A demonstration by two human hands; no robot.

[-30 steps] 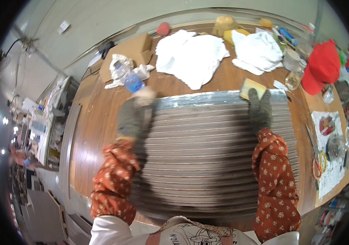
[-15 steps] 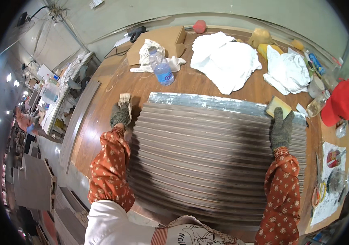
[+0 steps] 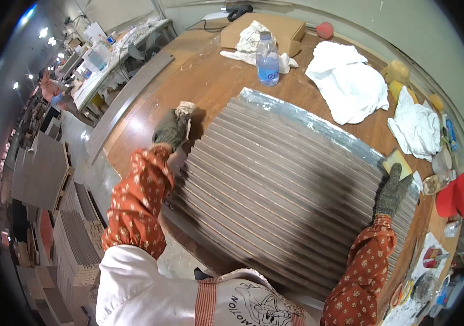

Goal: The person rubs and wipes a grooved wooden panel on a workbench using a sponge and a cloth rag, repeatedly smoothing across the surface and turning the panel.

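Note:
A wide set of long grey-brown boards [image 3: 275, 179] lies side by side on the wooden table, crossing in front of me. Along their far edge runs a grey strip [image 3: 313, 125] smeared with white. My left hand [image 3: 171, 130], in a dark grey knit glove, is closed on a crumpled beige cloth [image 3: 186, 108] just off the boards' left ends. At the far right, my right hand [image 3: 392, 193], gloved alike, holds a flat pale-yellow sponge [image 3: 396, 163] against the strip near its right end. The fingers lie over the sponge; its underside is hidden.
A water bottle [image 3: 267, 62] stands beyond the boards, before a cardboard box [image 3: 291, 27]. White cloths [image 3: 346, 81] lie at the back; a red cap [image 3: 460, 195] and scissors [image 3: 403, 293] lie right. Stacked panels [image 3: 39, 171] stand left, with another person [image 3: 52, 89] farther off.
My view has swung, so the table and boards now slant down to the right. Both hands keep their hold on the cloth and the sponge, near the same ends of the boards.

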